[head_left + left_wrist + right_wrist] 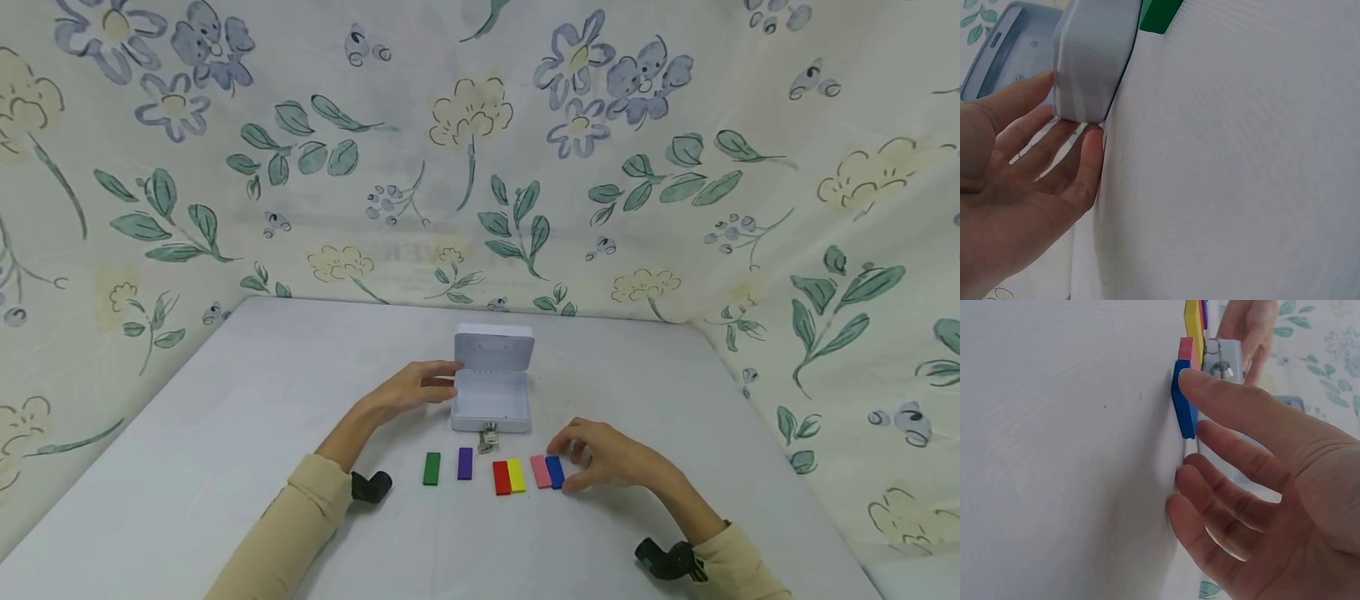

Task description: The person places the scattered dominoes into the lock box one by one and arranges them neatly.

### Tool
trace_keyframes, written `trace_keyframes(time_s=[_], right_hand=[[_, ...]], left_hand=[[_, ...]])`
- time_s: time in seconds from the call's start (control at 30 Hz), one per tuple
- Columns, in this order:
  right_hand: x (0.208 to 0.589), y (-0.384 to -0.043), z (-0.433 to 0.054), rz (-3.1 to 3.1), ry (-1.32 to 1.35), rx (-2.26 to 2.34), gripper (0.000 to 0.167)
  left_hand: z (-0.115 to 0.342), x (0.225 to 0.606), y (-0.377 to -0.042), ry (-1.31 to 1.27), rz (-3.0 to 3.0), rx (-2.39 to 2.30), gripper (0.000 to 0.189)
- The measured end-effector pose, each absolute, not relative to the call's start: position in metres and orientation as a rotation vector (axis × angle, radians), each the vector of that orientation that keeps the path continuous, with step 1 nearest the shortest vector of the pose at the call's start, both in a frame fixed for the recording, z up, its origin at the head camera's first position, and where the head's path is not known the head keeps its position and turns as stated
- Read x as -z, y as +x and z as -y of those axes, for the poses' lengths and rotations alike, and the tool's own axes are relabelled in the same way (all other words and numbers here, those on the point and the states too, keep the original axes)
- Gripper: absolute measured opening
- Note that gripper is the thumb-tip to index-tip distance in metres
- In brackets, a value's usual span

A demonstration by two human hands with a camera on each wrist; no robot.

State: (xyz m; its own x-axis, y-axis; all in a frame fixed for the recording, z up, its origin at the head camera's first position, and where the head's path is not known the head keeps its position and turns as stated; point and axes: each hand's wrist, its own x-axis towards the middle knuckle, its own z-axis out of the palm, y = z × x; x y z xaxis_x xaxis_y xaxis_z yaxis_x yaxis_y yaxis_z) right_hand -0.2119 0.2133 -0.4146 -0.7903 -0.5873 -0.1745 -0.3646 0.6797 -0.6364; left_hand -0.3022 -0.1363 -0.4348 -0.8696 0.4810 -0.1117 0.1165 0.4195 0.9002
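A light metal cash box (491, 400) stands with its lid (493, 350) raised and a key hanging in its front lock (489, 435). My left hand (420, 384) touches the box's left side with loosely bent fingers; the left wrist view shows the fingertips against the box wall (1094, 62). Over to the right, my right hand (607, 454) reaches around a blue block (555, 472), thumb and index finger near its two ends. The right wrist view has the thumb overlapping the blue block (1184, 403), the other fingers spread. A pink block (541, 472) lies beside it.
In a row before the box lie a green block (431, 468), a purple block (465, 463), and a red block (502, 478) against a yellow block (516, 476). A white cloth covers the table (360, 542). Floral fabric (480, 167) hangs behind and at the sides.
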Motion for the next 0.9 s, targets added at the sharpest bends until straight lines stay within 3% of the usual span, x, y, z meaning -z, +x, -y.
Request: trace_keyframes(time_s=[0.9], right_hand=[[0.4116, -0.213, -0.2084, -2.524, -0.77, 0.808, 0.04]], left_hand=[[0.1369, 0.4318, -0.3031, 0.516, -2.305, -1.43, 0.058]])
